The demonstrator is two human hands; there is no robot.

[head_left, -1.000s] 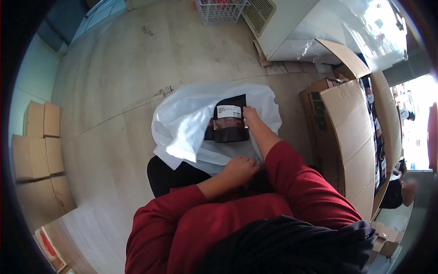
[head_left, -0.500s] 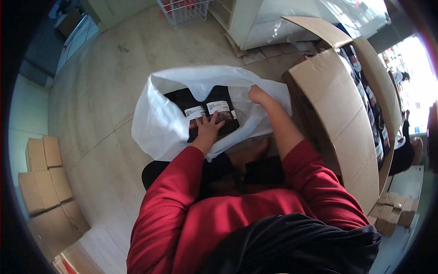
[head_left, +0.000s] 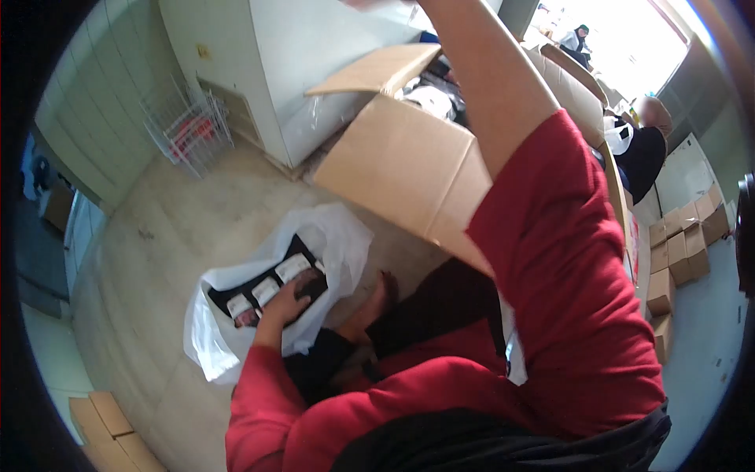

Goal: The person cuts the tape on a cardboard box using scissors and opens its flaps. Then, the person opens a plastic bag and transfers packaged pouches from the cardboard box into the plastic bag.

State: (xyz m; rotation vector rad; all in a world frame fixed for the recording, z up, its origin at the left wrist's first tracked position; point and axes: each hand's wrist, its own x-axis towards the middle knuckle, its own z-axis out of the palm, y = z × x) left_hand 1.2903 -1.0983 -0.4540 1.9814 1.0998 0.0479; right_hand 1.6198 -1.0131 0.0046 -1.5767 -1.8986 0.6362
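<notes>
At upper centre stands an open cardboard carton (head_left: 401, 157); lower left, a white plastic bag (head_left: 208, 342) holds black labelled pouches (head_left: 266, 291). The left hand (head_left: 283, 305) touches them, grip unclear; the right hand (head_left: 377, 3), at the top edge, is too blurred to judge.

In front of me, a red-sleeved person's (head_left: 393, 393) left hand (head_left: 285, 305) touches labelled black pouches (head_left: 293, 266) in a white plastic bag (head_left: 206, 338); the right hand (head_left: 376, 3), blurred and partly cut off, is raised past an open cardboard box (head_left: 401, 153).
</notes>
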